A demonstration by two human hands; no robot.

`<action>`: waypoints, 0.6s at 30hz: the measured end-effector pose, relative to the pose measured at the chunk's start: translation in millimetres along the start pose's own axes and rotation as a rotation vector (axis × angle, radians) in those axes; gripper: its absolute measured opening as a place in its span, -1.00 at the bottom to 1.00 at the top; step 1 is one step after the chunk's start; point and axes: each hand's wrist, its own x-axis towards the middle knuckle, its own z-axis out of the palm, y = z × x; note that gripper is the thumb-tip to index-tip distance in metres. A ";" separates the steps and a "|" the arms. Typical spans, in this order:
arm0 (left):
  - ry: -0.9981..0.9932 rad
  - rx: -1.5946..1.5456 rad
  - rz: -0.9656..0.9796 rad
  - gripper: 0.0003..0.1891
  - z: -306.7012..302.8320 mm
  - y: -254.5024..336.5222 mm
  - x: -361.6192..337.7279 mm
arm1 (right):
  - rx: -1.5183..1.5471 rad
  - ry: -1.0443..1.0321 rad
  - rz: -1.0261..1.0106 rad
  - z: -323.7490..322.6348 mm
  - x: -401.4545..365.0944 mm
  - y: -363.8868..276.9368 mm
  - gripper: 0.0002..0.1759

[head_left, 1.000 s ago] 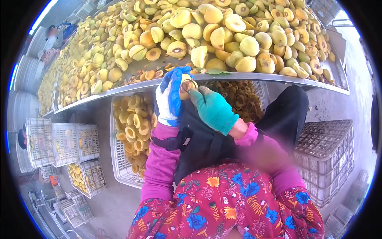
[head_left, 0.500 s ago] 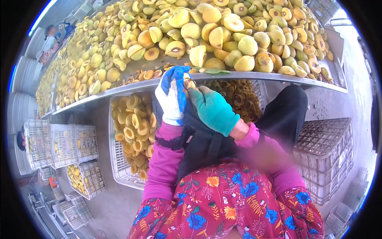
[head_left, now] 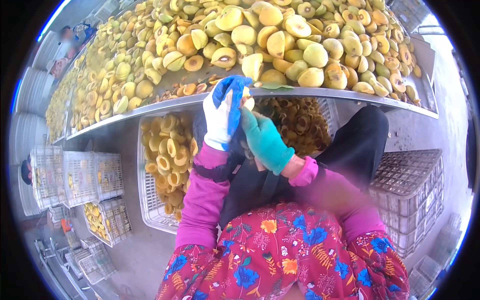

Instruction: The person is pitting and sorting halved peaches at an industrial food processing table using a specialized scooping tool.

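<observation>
My left hand (head_left: 223,112), in a white and blue glove, is closed around a pale yellow peach half (head_left: 248,102) just off the front edge of the metal table (head_left: 330,92). Only a small part of that peach shows between the gloves. My right hand (head_left: 267,141), in a teal glove, is curled with its fingertips up against the peach. Something dark shows below its palm, but I cannot make out what it holds. Beyond both hands, halved yellow peaches (head_left: 276,45) are heaped on the table. A green leaf (head_left: 274,86) lies at the table's edge.
Left of my legs stands a white crate (head_left: 146,202) of pitted peach halves. Under the table are brownish peach scraps (head_left: 300,125). Stacked crates (head_left: 407,200) stand at right, with more crates (head_left: 80,177) at far left. Another person (head_left: 65,50) is at the upper left.
My left hand has shifted slightly up and to the right, still around the peach. My right hand has turned, its fingers pointing more upward, and moved slightly down and left.
</observation>
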 end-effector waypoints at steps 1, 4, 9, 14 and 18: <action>0.016 -0.039 -0.017 -0.68 0.9 6.7 -1.5 | 0.050 -0.061 0.051 -2.7 0.1 -8.3 -0.53; -0.026 -0.021 0.030 -0.69 -10.6 -3.2 -10.4 | 0.293 -0.300 0.243 -5.7 -11.1 -11.8 -0.52; 0.012 -0.271 -0.109 -0.65 -8.0 8.3 -27.7 | 1.047 -0.853 0.635 -14.6 -0.9 3.0 -0.51; 0.147 1.101 0.507 -0.66 -69.3 31.2 -51.6 | 1.112 -0.999 0.529 -28.9 -13.4 -11.9 -0.53; 0.151 1.217 -0.006 -0.66 -150.3 51.2 -6.9 | 0.896 0.131 0.840 -87.3 17.5 72.0 -0.54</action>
